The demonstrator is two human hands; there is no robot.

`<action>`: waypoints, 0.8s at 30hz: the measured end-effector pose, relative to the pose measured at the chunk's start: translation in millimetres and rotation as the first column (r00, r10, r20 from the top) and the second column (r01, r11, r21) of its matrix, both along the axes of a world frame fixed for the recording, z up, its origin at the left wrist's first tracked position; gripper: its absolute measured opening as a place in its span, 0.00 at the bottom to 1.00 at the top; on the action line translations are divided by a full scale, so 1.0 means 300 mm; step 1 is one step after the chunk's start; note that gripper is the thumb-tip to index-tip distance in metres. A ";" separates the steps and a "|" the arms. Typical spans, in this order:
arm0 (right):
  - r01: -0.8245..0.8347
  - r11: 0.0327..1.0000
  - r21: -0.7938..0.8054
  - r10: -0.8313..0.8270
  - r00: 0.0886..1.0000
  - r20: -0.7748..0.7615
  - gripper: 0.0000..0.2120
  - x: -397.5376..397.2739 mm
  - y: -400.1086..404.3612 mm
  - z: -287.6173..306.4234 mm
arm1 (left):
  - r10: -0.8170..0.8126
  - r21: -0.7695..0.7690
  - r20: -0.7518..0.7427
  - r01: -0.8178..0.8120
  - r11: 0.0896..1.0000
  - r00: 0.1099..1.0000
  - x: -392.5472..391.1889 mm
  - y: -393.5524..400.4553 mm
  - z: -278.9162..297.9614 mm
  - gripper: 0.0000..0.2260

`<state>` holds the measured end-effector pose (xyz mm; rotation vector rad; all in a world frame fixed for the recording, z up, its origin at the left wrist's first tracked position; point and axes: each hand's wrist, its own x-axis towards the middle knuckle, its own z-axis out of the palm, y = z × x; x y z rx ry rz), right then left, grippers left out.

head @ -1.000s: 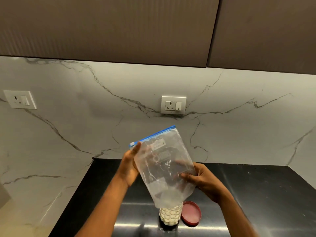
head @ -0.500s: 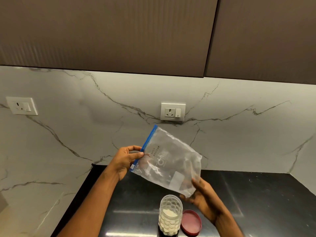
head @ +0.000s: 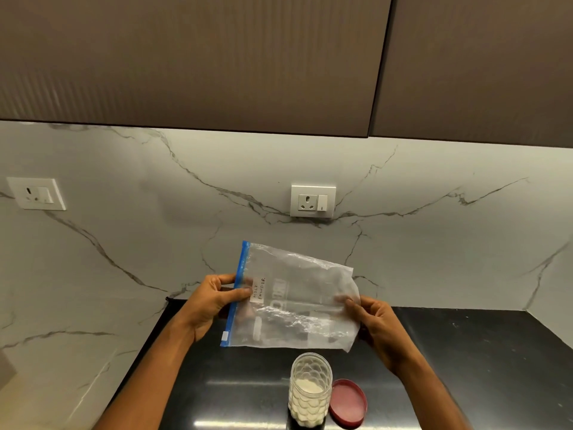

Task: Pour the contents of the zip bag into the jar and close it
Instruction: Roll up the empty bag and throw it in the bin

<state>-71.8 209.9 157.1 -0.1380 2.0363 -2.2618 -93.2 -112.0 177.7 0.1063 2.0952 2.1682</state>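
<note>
Clear milk-powder zip bag [head: 297, 301], pinched by left hand [head: 210, 301] and right hand [head: 375, 327] above the open jar [head: 311, 389], could dust leftover powder onto the black counter [head: 480, 367] beside the jar if shaken.

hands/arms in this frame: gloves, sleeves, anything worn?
Nothing worn that shows. Left hand and right hand are bare, no gloves, rings or watch visible. Both forearms are bare to the frame's bottom edge, so no sleeve is in view.
</note>
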 end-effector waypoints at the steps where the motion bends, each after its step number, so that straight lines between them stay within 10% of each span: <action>1: -0.008 1.000 -0.017 0.008 1.000 -0.002 0.14 -0.001 0.002 0.004 | -0.003 0.021 -0.013 0.003 1.000 1.000 0.001 -0.002 0.000 0.35; 10: -0.056 0.977 -0.207 0.038 0.995 -0.089 0.11 -0.017 0.081 0.039 | -0.139 0.056 -0.147 0.148 0.987 0.979 0.038 -0.008 0.009 0.26; 14: -0.108 0.986 -0.124 0.082 0.977 -0.197 0.11 -0.007 0.103 0.060 | -0.222 0.044 -0.177 0.233 0.972 0.959 0.045 -0.023 0.010 0.04; 19: -0.056 0.997 -0.056 0.036 0.950 -0.311 0.25 0.011 0.106 0.066 | -0.190 0.107 -0.100 0.200 0.974 0.977 0.049 -0.024 -0.009 0.21; 24: -0.075 0.993 0.090 0.104 0.921 -0.375 0.28 0.036 0.110 0.075 | -0.103 0.164 -0.069 0.113 0.980 0.992 0.052 -0.006 -0.047 0.08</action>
